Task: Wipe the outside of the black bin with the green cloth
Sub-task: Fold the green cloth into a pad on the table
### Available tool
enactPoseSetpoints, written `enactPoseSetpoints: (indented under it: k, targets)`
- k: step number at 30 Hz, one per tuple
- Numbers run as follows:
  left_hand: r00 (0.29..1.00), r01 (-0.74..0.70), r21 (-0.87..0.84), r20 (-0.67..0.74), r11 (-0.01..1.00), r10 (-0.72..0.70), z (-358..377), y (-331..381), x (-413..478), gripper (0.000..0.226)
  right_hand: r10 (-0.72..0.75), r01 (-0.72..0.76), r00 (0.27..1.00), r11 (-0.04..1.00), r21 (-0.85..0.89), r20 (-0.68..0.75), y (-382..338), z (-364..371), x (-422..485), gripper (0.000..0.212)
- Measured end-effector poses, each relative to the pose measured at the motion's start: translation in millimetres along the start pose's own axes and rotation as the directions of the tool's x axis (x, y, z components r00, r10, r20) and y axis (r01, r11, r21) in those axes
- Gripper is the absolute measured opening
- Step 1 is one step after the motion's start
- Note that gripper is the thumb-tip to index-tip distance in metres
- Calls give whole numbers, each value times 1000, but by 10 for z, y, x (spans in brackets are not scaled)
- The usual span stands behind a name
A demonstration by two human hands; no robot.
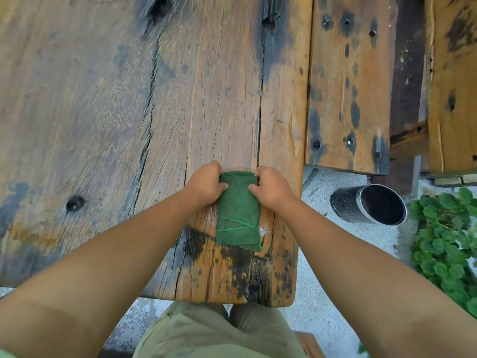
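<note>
Bin stands on the ground to the right of the bench, well apart from the hands, its open mouth facing the camera and its outside apparently untouched. Bench carries the cloth, folded into a narrow strip near the front right corner. Both hands pinch the strip's far end: left hand on its left edge, right hand on its right, each grip closed on the cloth. The step in hand looks like folding or gathering. To do it well, keep the fold flat and thick, pass it to one hand, then reach down to the bin's side wall.
</note>
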State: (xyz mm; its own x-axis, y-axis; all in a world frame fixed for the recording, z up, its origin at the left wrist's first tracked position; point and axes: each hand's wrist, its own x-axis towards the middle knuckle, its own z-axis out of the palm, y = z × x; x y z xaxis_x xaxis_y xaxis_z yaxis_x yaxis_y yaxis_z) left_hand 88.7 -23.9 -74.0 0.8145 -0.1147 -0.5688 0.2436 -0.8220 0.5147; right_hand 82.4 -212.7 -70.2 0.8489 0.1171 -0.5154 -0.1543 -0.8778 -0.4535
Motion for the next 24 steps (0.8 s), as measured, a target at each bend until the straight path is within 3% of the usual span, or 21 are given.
enactPoseSetpoints:
  k: [4,7,11,16,19,22,24]
  targets:
    - [999,-40,-73,-30,997,38,-78,22,51,15,-21,27,998,993,117,-55,4,-77,-6,15]
    - [999,35,-289,-17,957,-42,-129,115,64,14,25,12,991,960,279,-129,-8,-113,-25,15]
    - [997,70,-527,46,847,-54,-163,199,-8,25,164,-134,986,754,643,14,-64,-151,-75,17]
    - [997,58,-658,72,751,-14,-182,165,-153,29,142,-140,988,648,748,63,-91,-159,-177,21]
    - [992,78,-717,124,693,16,-229,136,-266,44,117,-181,983,540,822,140,-89,-155,-248,23]
    - [987,103,-703,161,704,16,-244,143,-396,32,118,-208,978,504,838,172,-53,-139,-338,20]
    - [986,104,-706,165,700,20,-211,142,-481,24,131,-234,972,435,870,195,-49,-125,-402,29]
